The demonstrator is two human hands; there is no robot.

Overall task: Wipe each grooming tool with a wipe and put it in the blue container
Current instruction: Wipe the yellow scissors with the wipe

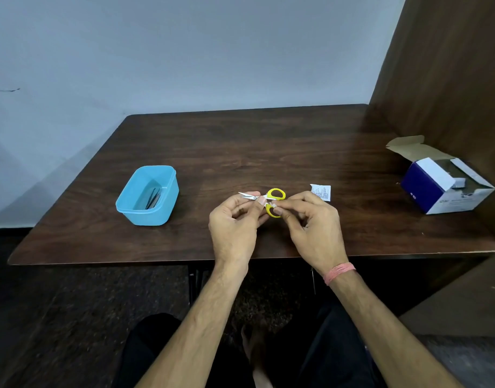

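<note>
L hand (pixel 235 217) pinches scissors (pixel 264 198) near the pivot, held just above tabletop (pixel 268 152) center. R hand (pixel 310 219) pinches a small wipe (pixel 270 205) against the yellow handles. Container (pixel 148 196) at left w/ dark tools inside. Wrapper (pixel 321 192), box (pixel 442 186) at right.

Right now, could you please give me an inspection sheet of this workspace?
Surface: dark wooden table, bare in the middle.
Job's things: yellow-handled scissors held above the table; blue container at left, dark slim tools inside; wipe not clearly seen.
Clutter: torn white sachet lying flat; open cardboard box at right.
Grippers: left hand grips the scissors near the blades; right hand pinches at the handles.
Cables: nothing seen.
Surroundings: pale wall behind, wooden panel at right.
</note>
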